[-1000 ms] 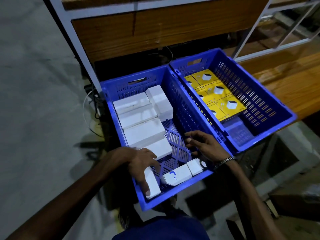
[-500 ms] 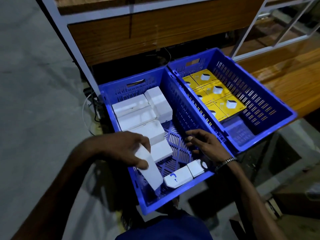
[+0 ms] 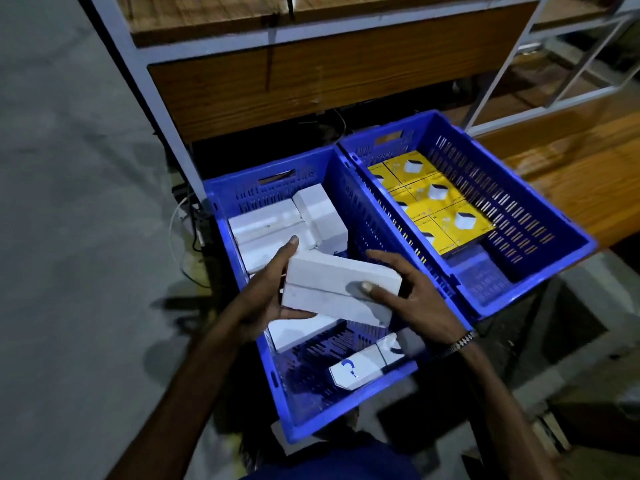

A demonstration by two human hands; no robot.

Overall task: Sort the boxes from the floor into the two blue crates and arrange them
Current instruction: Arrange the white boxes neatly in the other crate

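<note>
Two blue crates stand side by side on the floor. Over the left crate [image 3: 242,299] both hands hold one long white box [image 3: 332,289] in the air. My left hand [image 3: 266,296] grips its left end with the thumb on top. My right hand [image 3: 412,299] grips its right end, thumb pressed on the near face. Several white boxes [image 3: 273,226] lie packed at the crate's far end. Two smaller white boxes [image 3: 353,370] lie at its near end, one with a blue mark. The right crate [image 3: 533,216] holds several yellow boxes [image 3: 446,209] laid flat.
A metal-framed wooden bench [image 3: 311,84] stands right behind the crates. Cables [image 3: 180,216] hang at the left crate's far left corner. A wooden surface [image 3: 571,168] runs to the right. Grey concrete floor [image 3: 69,237] lies to the left.
My left hand lifted the white box from the crate's near left corner and swung it to mid-crate. My right hand rose from the crate's divider wall and took its other end.
</note>
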